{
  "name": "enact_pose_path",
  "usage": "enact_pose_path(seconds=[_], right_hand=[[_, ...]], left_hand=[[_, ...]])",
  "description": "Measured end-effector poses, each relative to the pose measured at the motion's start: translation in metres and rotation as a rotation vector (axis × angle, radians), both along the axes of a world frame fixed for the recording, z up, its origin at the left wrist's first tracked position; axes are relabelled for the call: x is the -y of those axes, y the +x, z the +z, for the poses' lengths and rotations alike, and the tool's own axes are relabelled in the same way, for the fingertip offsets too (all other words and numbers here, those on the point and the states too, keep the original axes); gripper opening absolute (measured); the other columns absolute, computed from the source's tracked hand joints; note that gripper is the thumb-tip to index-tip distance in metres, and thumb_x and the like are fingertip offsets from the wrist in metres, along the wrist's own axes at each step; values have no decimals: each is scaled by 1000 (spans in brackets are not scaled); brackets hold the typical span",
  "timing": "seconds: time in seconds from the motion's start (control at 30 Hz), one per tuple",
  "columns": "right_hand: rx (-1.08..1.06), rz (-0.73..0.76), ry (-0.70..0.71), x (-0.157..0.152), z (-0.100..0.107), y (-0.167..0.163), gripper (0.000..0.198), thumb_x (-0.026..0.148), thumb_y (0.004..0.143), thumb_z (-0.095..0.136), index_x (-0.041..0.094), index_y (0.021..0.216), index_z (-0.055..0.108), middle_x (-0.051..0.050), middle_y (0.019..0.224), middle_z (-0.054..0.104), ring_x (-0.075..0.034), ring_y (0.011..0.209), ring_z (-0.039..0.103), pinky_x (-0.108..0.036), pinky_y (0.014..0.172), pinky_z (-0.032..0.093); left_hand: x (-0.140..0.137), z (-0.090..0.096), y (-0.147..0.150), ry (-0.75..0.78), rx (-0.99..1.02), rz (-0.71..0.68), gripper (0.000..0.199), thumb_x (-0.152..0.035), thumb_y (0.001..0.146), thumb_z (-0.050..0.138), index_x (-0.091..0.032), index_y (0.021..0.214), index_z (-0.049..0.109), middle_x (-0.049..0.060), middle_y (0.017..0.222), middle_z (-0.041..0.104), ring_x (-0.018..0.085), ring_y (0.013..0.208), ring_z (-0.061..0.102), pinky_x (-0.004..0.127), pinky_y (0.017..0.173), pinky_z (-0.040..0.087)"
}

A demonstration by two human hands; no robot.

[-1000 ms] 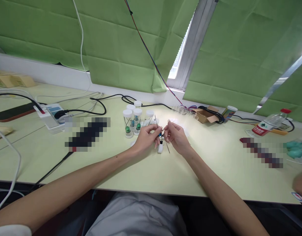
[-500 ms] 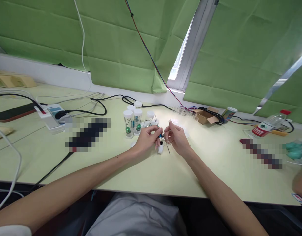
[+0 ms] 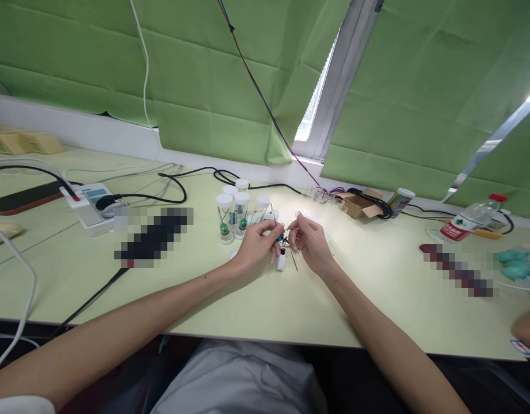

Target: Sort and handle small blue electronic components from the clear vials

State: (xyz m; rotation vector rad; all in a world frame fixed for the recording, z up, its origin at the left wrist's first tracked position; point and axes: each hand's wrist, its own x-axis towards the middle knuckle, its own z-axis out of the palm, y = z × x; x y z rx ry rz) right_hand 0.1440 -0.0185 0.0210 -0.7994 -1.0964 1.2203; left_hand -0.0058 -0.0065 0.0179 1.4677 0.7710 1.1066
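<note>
My left hand [image 3: 259,240] is closed in a pinch on a small blue part with thin wires [image 3: 281,237], mostly covered by the fingers. Close beside it, my right hand [image 3: 311,237] pinches what looks like a thin wire of the same part; its fingertips almost meet the left ones. Below the fingers lies a small white block with a black top [image 3: 281,262]. A thin dark rod [image 3: 294,261] slants over the table next to it. Behind my left hand stand several clear tubes with white caps [image 3: 224,218], some with a green ball and thin leads inside.
At left are a white power strip [image 3: 86,204] with plugs and a blurred-out dark object [image 3: 155,238]. Clear cups [image 3: 336,202], an open cardboard box [image 3: 359,204] and a can [image 3: 401,202] line the back. A water bottle [image 3: 472,219] and a person's arm [image 3: 527,332] are at right.
Both hands stay almost in place, still pinching the small part. The view has shifted very slightly.
</note>
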Motion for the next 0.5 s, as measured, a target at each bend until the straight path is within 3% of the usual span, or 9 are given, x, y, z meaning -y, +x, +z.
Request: enact_pose_path(seconds=[0.5], right_hand=[[-100,106,12,-1,1,2,30,45,78,74,19,76,58,5,48,55,-8,37,44,-21,39,31]], left_hand=[[-3,-4,0,18,29,-6,33,-49,85,65,-19,73,57,-2,46,55,12,36,48,25,40,38]])
